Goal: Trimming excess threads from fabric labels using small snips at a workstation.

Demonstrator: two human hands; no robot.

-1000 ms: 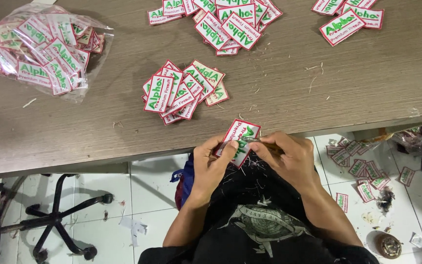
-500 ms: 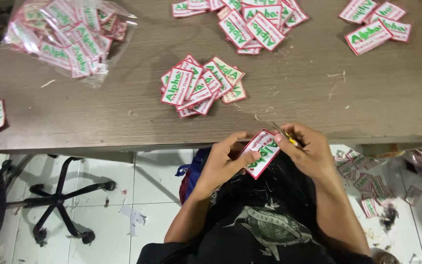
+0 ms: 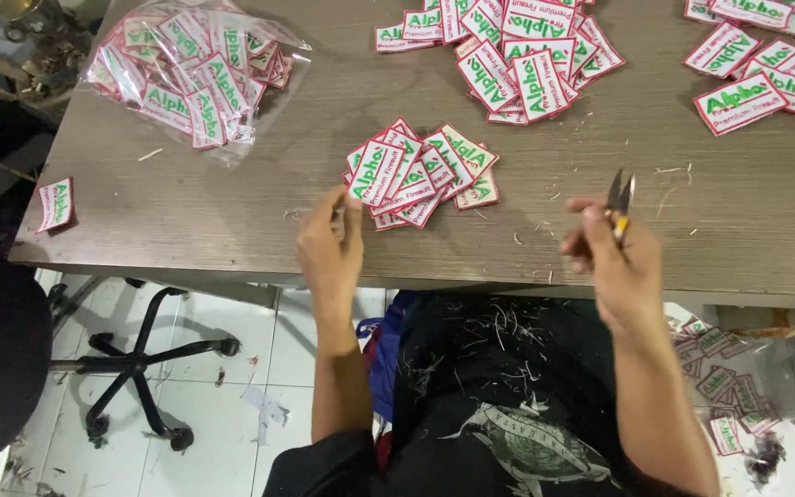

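step: patch (image 3: 374, 175) being laid on middle pile (image 3: 420, 173) by left hand (image 3: 331, 247) | right hand (image 3: 611, 262) closed on thread snips (image 3: 619, 198) | next judged: fresh patch needed

A seated worker, seen from above, wears a black short-sleeved T-shirt (image 3: 499, 433) printed on the front with a pale grey-green graphic (image 3: 531, 451) of curved, wing-like shapes. Short pale thread clippings cling to the dark fabric across the chest and lap. Both forearms are bare from the elbow down, with no watch, bracelet or glove on either; the left hand (image 3: 331, 248) and the right hand (image 3: 611, 262) carry no visible rings. A strip of blue fabric (image 3: 381, 354) with a red edge shows beside the left arm.
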